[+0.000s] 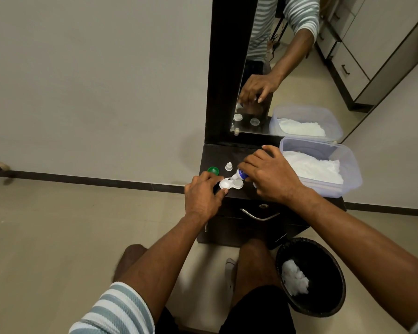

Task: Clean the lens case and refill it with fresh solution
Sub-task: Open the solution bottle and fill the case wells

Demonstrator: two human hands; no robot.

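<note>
Both hands work at the table [229, 150] edge: left hand [202, 195] pinches the lens case [229, 184], right hand [268, 173], at three o'clock of it, grips the tilted solution bottle [241, 175]. Squeezing hard could overflow the well.

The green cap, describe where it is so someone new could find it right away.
Start at the dark cabinet top below the mirror. At its left front corner, just beyond the left hand, lies the green cap. It is the only green item; the small cap beside it is white.
</note>
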